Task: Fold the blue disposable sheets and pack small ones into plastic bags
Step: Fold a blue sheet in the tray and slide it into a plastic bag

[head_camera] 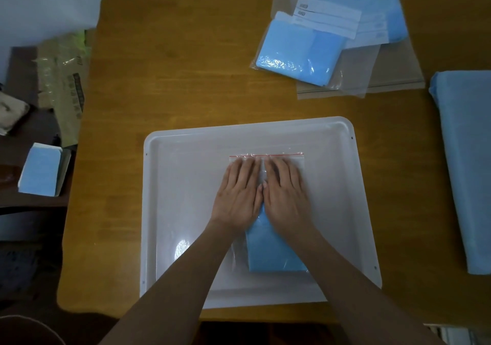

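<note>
We flatten the zip bag (268, 211) over its folded blue sheet (273, 251), left hand (237, 194) and right hand (287, 193) grips flat, holding nothing; next, seal the red zip strip (265, 155) at twelve o'clock.

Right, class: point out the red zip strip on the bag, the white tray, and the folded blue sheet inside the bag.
red zip strip (266, 155), head view, middle of the red line.
white tray (342, 185), head view, bare floor right of the hands.
folded blue sheet (273, 251), head view, its near half below the wrists.

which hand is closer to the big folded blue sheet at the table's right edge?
Right. The right hand lies flat on the clear zip plastic bag in the white tray, on the side toward the large folded blue sheet; the left hand lies beside it, farther away.
</note>
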Action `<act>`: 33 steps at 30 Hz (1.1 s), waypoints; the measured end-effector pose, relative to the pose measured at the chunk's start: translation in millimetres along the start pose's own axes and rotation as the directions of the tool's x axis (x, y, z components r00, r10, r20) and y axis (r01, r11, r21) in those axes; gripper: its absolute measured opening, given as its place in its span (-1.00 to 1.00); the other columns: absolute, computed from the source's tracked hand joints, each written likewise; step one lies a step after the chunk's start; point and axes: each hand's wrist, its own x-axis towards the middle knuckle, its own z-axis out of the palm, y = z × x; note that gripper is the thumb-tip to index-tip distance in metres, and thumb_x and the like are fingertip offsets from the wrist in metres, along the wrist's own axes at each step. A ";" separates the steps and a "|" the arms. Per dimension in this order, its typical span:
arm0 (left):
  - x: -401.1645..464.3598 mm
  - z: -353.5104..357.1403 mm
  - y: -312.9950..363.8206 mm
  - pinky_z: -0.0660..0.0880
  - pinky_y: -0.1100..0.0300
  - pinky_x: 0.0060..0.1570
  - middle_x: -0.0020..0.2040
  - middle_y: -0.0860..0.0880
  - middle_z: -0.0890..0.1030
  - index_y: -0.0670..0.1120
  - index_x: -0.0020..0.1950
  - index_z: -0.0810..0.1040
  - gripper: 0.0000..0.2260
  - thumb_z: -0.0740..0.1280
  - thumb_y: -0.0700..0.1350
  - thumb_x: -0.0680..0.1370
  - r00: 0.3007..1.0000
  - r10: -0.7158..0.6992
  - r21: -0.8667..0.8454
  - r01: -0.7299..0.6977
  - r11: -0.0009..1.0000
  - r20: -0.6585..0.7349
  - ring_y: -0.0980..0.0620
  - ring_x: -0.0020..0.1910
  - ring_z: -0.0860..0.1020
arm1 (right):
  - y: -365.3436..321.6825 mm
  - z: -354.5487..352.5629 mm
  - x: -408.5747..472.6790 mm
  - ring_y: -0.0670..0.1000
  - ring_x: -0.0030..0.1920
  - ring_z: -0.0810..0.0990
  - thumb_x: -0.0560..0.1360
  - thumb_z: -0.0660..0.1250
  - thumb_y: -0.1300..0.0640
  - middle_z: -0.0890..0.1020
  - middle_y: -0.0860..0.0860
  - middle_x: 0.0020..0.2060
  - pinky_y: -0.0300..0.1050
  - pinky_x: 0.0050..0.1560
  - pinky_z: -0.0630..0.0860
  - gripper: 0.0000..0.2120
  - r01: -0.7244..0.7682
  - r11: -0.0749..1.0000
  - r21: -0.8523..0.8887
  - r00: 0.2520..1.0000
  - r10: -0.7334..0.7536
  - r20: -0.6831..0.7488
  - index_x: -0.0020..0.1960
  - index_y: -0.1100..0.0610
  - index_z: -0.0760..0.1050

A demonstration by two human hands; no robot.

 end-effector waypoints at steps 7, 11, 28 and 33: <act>0.2 -4.1 2.1 0.12 -0.10 0.49 0.52 -0.17 0.25 -0.18 0.54 0.15 -0.47 -0.19 0.05 0.65 0.999 -0.029 -0.033 0.028 0.999 -0.025 -0.15 0.53 0.15 | 4.6 8.8 -2.4 0.22 0.41 0.39 0.56 0.26 0.18 0.45 0.22 0.37 0.17 0.42 0.30 -0.55 0.016 1.000 -0.010 0.999 -0.016 -0.035 0.41 0.29 0.38; -0.6 -0.6 1.8 0.02 -0.07 0.51 0.55 -0.12 0.15 -0.14 0.56 0.07 -0.47 -0.21 0.05 0.64 1.000 -0.028 -0.022 0.028 0.999 0.001 -0.11 0.56 0.05 | 6.5 10.9 -2.4 0.21 0.41 0.38 0.58 0.09 0.12 0.46 0.20 0.36 0.17 0.41 0.31 -0.54 0.009 1.000 0.024 0.998 -0.007 -0.055 0.41 0.28 0.39; -1.1 -3.0 0.4 0.18 -0.11 0.46 0.48 -0.13 0.34 -0.13 0.51 0.28 -0.49 -0.03 0.05 0.62 0.998 -0.037 -0.106 0.031 0.994 -0.059 -0.16 0.49 0.24 | 5.1 10.8 -0.4 0.20 0.41 0.39 0.56 0.09 0.09 0.48 0.19 0.35 0.18 0.40 0.33 -0.52 0.005 0.997 0.078 0.997 0.001 -0.073 0.40 0.28 0.41; 0.8 -2.6 -0.3 0.21 -0.12 0.43 0.43 -0.12 0.41 -0.12 0.48 0.34 -0.50 0.01 0.06 0.61 0.996 -0.045 -0.106 0.037 0.994 -0.079 -0.17 0.46 0.31 | 6.0 15.1 1.7 0.18 0.37 0.45 0.53 0.18 0.11 0.54 0.15 0.30 0.14 0.37 0.38 -0.56 -0.009 0.999 0.037 0.995 0.012 -0.102 0.35 0.25 0.48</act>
